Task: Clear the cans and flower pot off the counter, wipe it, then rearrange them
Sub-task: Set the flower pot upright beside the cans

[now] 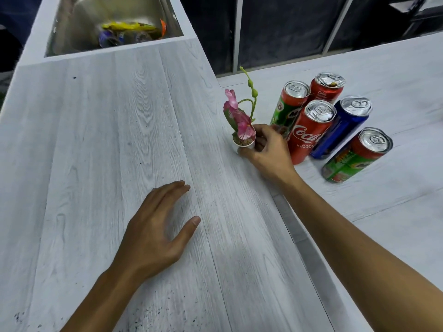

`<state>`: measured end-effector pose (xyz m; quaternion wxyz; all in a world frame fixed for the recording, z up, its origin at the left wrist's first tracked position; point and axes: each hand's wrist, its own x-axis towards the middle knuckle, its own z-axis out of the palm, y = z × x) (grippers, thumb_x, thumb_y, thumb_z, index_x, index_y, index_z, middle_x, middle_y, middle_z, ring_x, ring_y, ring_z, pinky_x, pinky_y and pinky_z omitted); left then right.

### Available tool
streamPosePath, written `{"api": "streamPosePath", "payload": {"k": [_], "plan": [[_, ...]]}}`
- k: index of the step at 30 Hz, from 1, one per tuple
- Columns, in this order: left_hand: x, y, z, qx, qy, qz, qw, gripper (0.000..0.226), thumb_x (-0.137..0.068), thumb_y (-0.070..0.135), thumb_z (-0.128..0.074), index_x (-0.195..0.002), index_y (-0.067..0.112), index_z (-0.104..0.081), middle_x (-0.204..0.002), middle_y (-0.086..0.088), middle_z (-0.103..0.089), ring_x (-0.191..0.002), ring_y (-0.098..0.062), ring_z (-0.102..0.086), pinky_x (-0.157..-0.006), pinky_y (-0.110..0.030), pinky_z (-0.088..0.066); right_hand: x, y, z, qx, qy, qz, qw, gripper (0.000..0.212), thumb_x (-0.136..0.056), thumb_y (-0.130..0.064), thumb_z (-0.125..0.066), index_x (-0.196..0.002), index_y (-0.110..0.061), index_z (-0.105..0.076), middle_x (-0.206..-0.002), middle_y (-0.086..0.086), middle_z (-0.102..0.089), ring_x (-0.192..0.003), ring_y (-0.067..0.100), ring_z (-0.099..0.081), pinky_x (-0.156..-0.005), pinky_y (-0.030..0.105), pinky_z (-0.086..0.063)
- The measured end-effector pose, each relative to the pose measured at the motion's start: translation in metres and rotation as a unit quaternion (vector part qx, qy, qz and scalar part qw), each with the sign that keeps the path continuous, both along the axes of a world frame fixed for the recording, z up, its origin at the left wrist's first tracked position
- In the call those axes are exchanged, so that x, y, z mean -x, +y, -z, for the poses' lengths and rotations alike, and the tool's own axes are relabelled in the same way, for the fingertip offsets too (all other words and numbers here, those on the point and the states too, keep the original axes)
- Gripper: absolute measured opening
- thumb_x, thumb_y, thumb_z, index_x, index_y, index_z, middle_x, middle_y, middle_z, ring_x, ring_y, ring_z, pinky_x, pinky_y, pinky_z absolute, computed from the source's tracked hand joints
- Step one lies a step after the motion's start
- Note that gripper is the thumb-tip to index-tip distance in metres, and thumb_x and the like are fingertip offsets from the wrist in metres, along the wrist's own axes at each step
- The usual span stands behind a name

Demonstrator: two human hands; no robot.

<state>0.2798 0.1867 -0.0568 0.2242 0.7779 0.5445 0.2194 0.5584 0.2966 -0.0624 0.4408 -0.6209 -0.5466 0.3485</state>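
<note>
Clasping the flower pot [243,146] at centre frame, just beside five clustered cans [309,130], the right grip [268,152] holds it while the left grip [155,233] hovers open over the desk [96,140]; clearing appears nearly done, wiping and rearranging apparently outstanding.

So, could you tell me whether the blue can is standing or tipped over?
Standing: the blue can rests on its base, lid up.

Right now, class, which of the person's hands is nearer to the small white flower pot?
Right. The right hand grips the flower pot from its right side; the left hand is spread open over the counter, well apart from the pot, nearer the camera.
</note>
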Motion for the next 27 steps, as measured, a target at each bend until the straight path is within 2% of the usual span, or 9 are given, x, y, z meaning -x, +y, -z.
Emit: {"api": "streamPosePath", "payload": {"k": [3, 6, 11, 13, 15, 17, 20, 24, 27], "plan": [[0.000, 0.000, 0.000, 0.000, 0.003, 0.001, 1.000, 0.068, -0.090, 0.068, -0.050, -0.149, 0.033, -0.046, -0.155, 0.018, -0.044, -0.144, -0.002, -0.037, -0.114, -0.018, -0.025, 0.001, 0.001, 0.001, 0.004, -0.011, 0.000, 1.000, 0.046, -0.079, -0.010, -0.079, -0.123, -0.010, -0.065, -0.109, -0.004, -0.074, -0.102, 0.007, -0.069, -0.087, 0.024, -0.055], [0.000, 0.000, 0.000, 0.003, 0.005, -0.001, 1.000, 0.068, -0.091, 0.068, -0.050, -0.149, 0.034, -0.046, -0.155, 0.019, -0.043, -0.144, 0.001, -0.035, -0.114, -0.011, -0.020, 0.002, 0.001, 0.000, 0.009, -0.026, -0.002, 1.000, 0.041, -0.079, -0.015, -0.077, -0.118, -0.014, -0.068, -0.101, -0.006, -0.075, -0.093, 0.008, -0.070, -0.077, 0.022, -0.054], [0.001, -0.001, 0.001, 0.002, 0.002, 0.009, 1.000, 0.067, -0.092, 0.065, -0.052, -0.150, 0.032, -0.046, -0.154, 0.021, -0.041, -0.143, 0.010, -0.028, -0.113, -0.003, -0.014, 0.004, 0.001, -0.003, 0.025, -0.051, 0.006, 0.998, 0.031, -0.079, -0.019, -0.077, -0.109, -0.020, -0.069, -0.085, -0.017, -0.070, -0.074, -0.007, -0.063, -0.061, 0.008, -0.045], [0.001, -0.001, 0.002, 0.003, 0.000, 0.010, 1.000, 0.067, -0.092, 0.066, -0.051, -0.150, 0.034, -0.045, -0.155, 0.022, -0.040, -0.143, 0.011, -0.026, -0.115, -0.006, -0.014, 0.004, -0.001, -0.003, 0.030, -0.062, 0.011, 0.998, 0.040, -0.079, -0.017, -0.078, -0.117, -0.018, -0.068, -0.090, -0.021, -0.068, -0.079, -0.013, -0.063, -0.063, 0.003, -0.043], [0.001, -0.001, 0.003, 0.005, 0.002, 0.009, 1.000, 0.068, -0.092, 0.067, -0.051, -0.151, 0.036, -0.044, -0.156, 0.023, -0.038, -0.145, 0.011, -0.025, -0.119, -0.017, -0.019, 0.005, -0.005, -0.002, 0.032, -0.060, 0.021, 0.997, 0.048, -0.080, -0.014, -0.079, -0.126, -0.017, -0.065, -0.102, -0.022, -0.069, -0.088, -0.019, -0.061, -0.069, -0.001, -0.043], [0.001, -0.001, 0.003, 0.009, 0.003, 0.009, 1.000, 0.067, -0.092, 0.065, -0.053, -0.151, 0.035, -0.043, -0.157, 0.021, -0.038, -0.146, 0.007, -0.027, -0.122, -0.031, -0.026, 0.006, -0.012, -0.003, 0.038, -0.053, 0.031, 0.997, 0.055, -0.082, -0.014, -0.079, -0.134, -0.016, -0.062, -0.120, -0.013, -0.070, -0.103, -0.013, -0.061, -0.086, 0.006, -0.048], [0.001, 0.000, 0.000, 0.020, 0.009, 0.013, 1.000, 0.069, -0.091, 0.064, -0.053, -0.153, 0.035, -0.042, -0.159, 0.019, -0.037, -0.148, -0.002, -0.029, -0.123, -0.039, -0.028, 0.007, -0.027, -0.005, 0.048, -0.124, 0.036, 0.991, 0.063, -0.088, -0.024, -0.076, -0.145, -0.015, -0.053, -0.142, 0.001, -0.061, -0.128, 0.012, -0.057, -0.104, 0.032, -0.049], [0.000, 0.005, -0.003, 0.022, 0.026, 0.028, 0.999, 0.070, -0.092, 0.066, -0.049, -0.154, 0.037, -0.037, -0.161, 0.019, -0.033, -0.148, 0.002, -0.024, -0.125, -0.030, -0.017, 0.004, -0.050, -0.007, 0.043, -0.228, 0.040, 0.972, 0.063, -0.092, -0.036, -0.070, -0.147, -0.013, -0.050, -0.146, 0.005, -0.057, -0.130, 0.022, -0.054, -0.097, 0.033, -0.046], [-0.003, 0.010, -0.004, 0.021, 0.032, 0.040, 0.998, 0.071, -0.094, 0.067, -0.048, -0.156, 0.035, -0.035, -0.162, 0.018, -0.030, -0.145, 0.007, -0.017, -0.121, -0.020, -0.007, 0.003, -0.065, -0.009, 0.052, -0.268, 0.024, 0.962, 0.062, -0.094, -0.043, -0.067, -0.146, -0.015, -0.049, -0.144, 0.005, -0.056, -0.129, 0.023, -0.053, -0.092, 0.031, -0.043]]}}
